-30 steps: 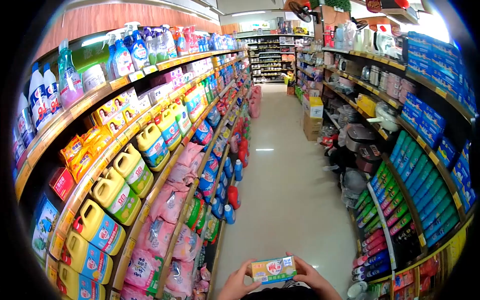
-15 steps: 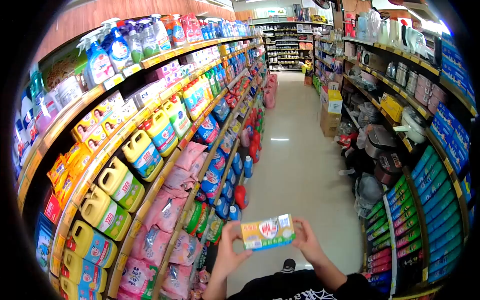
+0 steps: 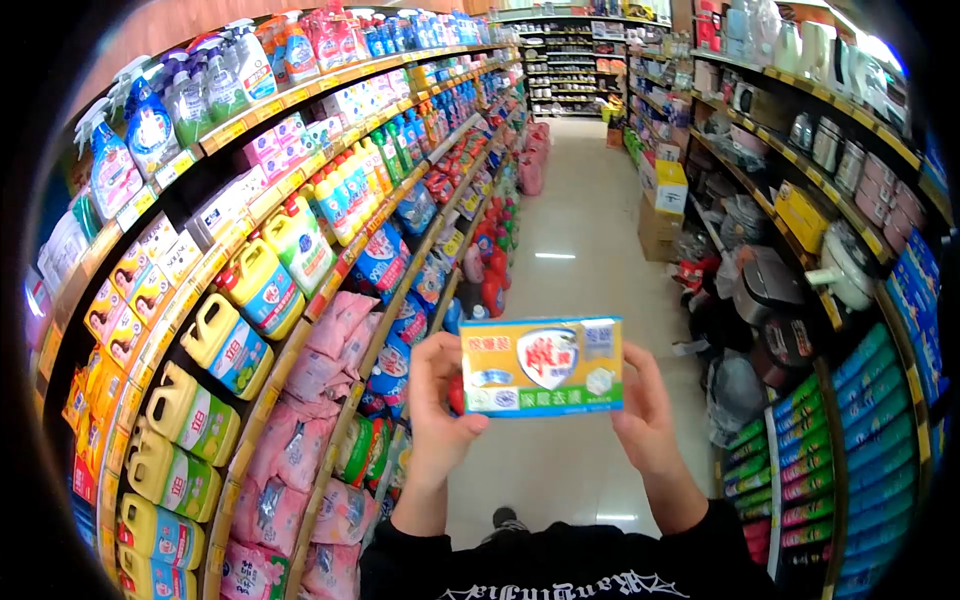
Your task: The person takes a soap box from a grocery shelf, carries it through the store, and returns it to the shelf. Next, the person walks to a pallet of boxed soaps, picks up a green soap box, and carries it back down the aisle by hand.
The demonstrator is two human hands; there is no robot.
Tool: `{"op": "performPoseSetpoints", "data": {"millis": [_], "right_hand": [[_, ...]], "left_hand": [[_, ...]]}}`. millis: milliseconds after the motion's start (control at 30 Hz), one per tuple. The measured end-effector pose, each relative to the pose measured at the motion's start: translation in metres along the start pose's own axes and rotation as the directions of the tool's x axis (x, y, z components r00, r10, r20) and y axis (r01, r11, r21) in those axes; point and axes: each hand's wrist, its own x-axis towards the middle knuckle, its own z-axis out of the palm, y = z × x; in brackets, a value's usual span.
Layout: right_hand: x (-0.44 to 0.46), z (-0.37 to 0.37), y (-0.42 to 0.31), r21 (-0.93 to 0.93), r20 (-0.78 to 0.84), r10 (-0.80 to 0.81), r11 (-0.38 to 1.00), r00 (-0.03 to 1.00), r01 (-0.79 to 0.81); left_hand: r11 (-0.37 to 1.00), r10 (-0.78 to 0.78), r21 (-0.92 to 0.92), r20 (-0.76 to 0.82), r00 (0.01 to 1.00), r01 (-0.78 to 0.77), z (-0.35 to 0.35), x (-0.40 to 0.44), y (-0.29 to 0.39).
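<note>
Held up in front of my chest is a yellow, green and blue box of laundry soap [image 3: 541, 367], its printed front turned toward me. My left hand [image 3: 440, 398] grips its left end, the thumb near the lower corner and the fingers behind. At the right end, my right hand [image 3: 646, 410] closes on it the same way. Parts of the fingers on both sides are hidden behind the box. Both hands are over the aisle floor.
Shelves on the left hold yellow detergent jugs [image 3: 192, 411], spray bottles [image 3: 115, 165] and pink bags [image 3: 290, 440]. Right shelves carry a white pan [image 3: 848, 266], toothpaste-like boxes [image 3: 800, 440] and a rice cooker [image 3: 772, 290]. A cardboard box [image 3: 660, 228] stands by the aisle [image 3: 570, 200].
The soap box has been raised and brought closer, so it looks larger and more level. Both hands moved up with it. The view has shifted slightly along the aisle.
</note>
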Motion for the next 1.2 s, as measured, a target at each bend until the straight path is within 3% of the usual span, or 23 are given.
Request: {"op": "performPoseSetpoints", "data": {"millis": [100,133,267,433,533,733,867,1000,1100,1200], "right_hand": [[0.005,-0.013,0.018,0.054,-0.111,-0.01,0.998,0.994,0.016],[0.009,-0.016,0.025,0.057,-0.096,-0.014,0.998,0.995,0.02],[0.042,-0.025,0.045,-0.068,-0.104,-0.132,0.99,0.986,0.126],[0.103,-0.035,0.068,-0.189,0.11,-0.255,0.944,0.961,0.272],[0.135,-0.038,0.096,-0.216,0.196,-0.342,0.899,0.919,0.381],[0.182,-0.044,0.16,-0.168,0.234,-0.387,0.888,0.892,0.429],[0.195,-0.04,0.196,-0.204,0.137,-0.425,0.872,0.895,0.445],[0.238,-0.045,0.218,-0.057,0.227,-0.362,0.922,0.904,0.383],[0.26,-0.044,0.24,-0.053,-0.025,-0.346,0.937,0.938,0.345],[0.286,-0.052,0.248,0.078,-0.269,-0.19,0.973,0.944,0.219]], "left_hand": [[0.997,0.082,0.002,0.004,0.997,-0.082,-0.001,0.016,-0.025],[0.991,0.134,0.038,-0.058,0.989,-0.132,-0.001,0.02,-0.032],[0.937,0.315,0.155,0.024,0.949,-0.314,-0.012,0.062,-0.047],[0.783,0.557,0.231,0.153,0.816,-0.578,-0.023,0.142,-0.043],[0.752,0.575,0.258,0.196,0.795,-0.607,-0.051,0.166,-0.061],[0.705,0.645,0.177,0.243,0.725,-0.687,-0.079,0.199,-0.122],[0.741,0.63,0.175,0.152,0.761,-0.649,-0.086,0.22,-0.156],[0.77,0.615,0.21,0.006,0.789,-0.602,-0.093,0.238,-0.182],[0.756,0.624,0.295,-0.055,0.78,-0.584,-0.094,0.26,-0.198],[0.747,0.594,0.362,0.012,0.804,-0.558,-0.096,0.284,-0.21]]}}
